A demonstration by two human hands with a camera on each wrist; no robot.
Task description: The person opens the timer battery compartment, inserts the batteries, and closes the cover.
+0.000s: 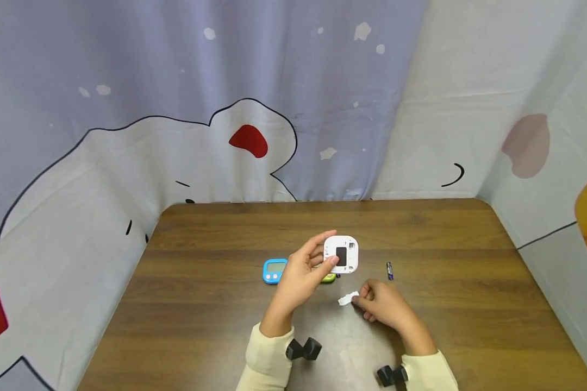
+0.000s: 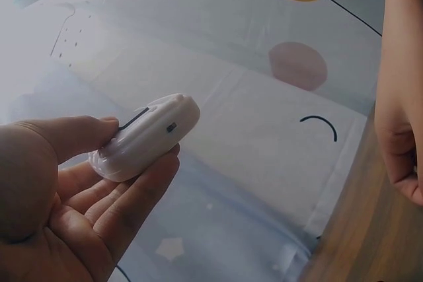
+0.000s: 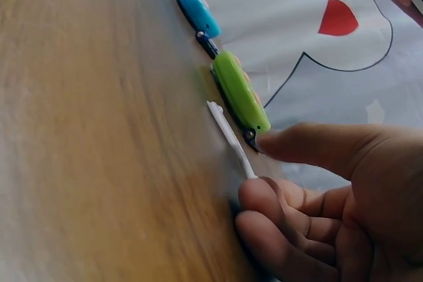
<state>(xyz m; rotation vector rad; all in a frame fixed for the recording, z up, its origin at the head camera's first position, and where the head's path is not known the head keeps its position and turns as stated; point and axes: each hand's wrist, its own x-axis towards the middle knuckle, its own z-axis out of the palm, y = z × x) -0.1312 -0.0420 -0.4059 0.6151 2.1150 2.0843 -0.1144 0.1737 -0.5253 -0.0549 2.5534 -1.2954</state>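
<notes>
White strip (image 1: 346,298) points lengthwise leftward from right hand (image 1: 383,305).

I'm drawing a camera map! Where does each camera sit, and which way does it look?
Head: on the person's head, facing forward and down over the table and curtain; left hand, right hand and sleeves show.
Left wrist: on that wrist, looking past the left hand and white gadget toward the curtain; right hand at the right edge.
Right wrist: on that wrist, looking low across the table, past the right hand and white piece, to the blue gadget and green gadget; left hand at top right.
Head and right wrist share the blue gadget and green gadget.
</notes>
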